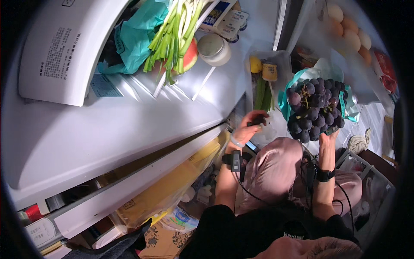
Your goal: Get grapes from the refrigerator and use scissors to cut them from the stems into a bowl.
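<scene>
A large bunch of dark purple grapes [317, 108] rests in an opened teal-and-clear plastic bag [284, 93] at the right. My right hand [330, 137] supports it from below, its fingers mostly hidden under the fruit. Left of the grapes, my left hand [252, 125] is raised with its fingers curled around something small and dark that I cannot make out. Just beyond that hand stands a pale clear bin [282, 64]. It holds green cucumbers [260, 94], a yellow lemon-like fruit [255, 64] and a yellow-labelled container [270, 72].
On the fridge shelf [172, 116] at the left lie scallions [177, 39], cut watermelon [190, 55], a lidded jar [214, 49] and a teal bag [142, 39]. Eggs [351, 39] sit at the upper right. An open drawer [142, 194] with packages runs along the lower left.
</scene>
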Demonstrator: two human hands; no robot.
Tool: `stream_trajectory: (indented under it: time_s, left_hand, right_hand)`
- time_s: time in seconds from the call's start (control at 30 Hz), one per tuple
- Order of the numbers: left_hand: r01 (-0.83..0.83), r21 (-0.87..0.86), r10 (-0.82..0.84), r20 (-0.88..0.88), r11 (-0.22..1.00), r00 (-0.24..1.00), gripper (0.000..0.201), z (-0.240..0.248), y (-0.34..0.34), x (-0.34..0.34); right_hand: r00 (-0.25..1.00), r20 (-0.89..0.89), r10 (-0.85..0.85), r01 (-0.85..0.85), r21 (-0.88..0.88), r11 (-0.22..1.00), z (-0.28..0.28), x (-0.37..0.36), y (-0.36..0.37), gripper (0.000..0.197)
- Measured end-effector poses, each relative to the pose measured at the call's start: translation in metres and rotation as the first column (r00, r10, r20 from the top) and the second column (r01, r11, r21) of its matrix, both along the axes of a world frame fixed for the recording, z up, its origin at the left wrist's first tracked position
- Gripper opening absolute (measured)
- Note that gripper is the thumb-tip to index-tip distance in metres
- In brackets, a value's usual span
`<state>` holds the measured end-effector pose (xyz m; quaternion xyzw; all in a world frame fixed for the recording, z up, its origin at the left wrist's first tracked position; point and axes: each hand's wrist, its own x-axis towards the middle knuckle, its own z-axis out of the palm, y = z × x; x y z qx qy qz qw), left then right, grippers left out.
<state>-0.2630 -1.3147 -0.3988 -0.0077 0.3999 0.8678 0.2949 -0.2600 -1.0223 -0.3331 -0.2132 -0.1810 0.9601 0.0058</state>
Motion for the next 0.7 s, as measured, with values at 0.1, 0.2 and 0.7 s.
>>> stream_trajectory:
  time_s: [0.1, 0.2, 0.7]
  left_hand:
    - [-0.219, 0.170, 0.194, 0.155, 0.961, 0.969, 0.019, -0.017, -0.009, 0.017]
    - [0.105, -0.180, -0.040, 0.331, 0.978, 0.943, 0.020, -0.021, -0.051, 0.053]
    - [0.220, -0.198, -0.032, 0.668, 0.955, 0.743, 0.033, -0.065, 0.035, 0.078]
  right_hand:
    - [0.996, -0.086, 0.003, -0.006, -0.024, 1.000, 0.006, 0.002, 0.015, 0.045]
    - [0.986, -0.157, 0.054, -0.064, -0.062, 0.996, 0.003, 0.002, 0.005, 0.044]
    - [0.990, -0.144, 0.015, -0.022, -0.043, 0.999, -0.011, 0.008, 0.013, 0.037]
